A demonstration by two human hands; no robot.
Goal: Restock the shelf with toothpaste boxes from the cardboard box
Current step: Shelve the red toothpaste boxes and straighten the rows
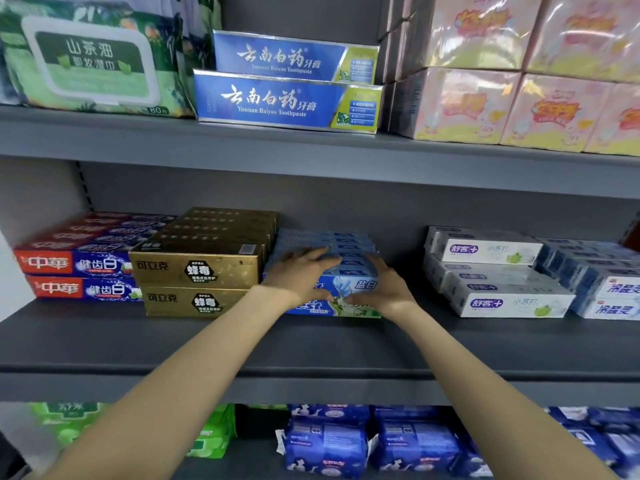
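Hands (304, 275) (384, 289) on blue toothpaste stack (349, 268) (gold boxes (194, 268) touching left)

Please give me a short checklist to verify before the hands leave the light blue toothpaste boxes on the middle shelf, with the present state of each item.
1. Both hands on the light blue toothpaste boxes: ok, left hand rests on top, right hand at the front right.
2. Stack beside the gold toothpaste boxes, no visible gap: ok.
3. Front label facing out: ok.
4. Stack set back from the middle shelf edge: ok.
5. Back rows aligned: cannot tell, blurred.
6. Cardboard box within reach: cannot tell, not in view.
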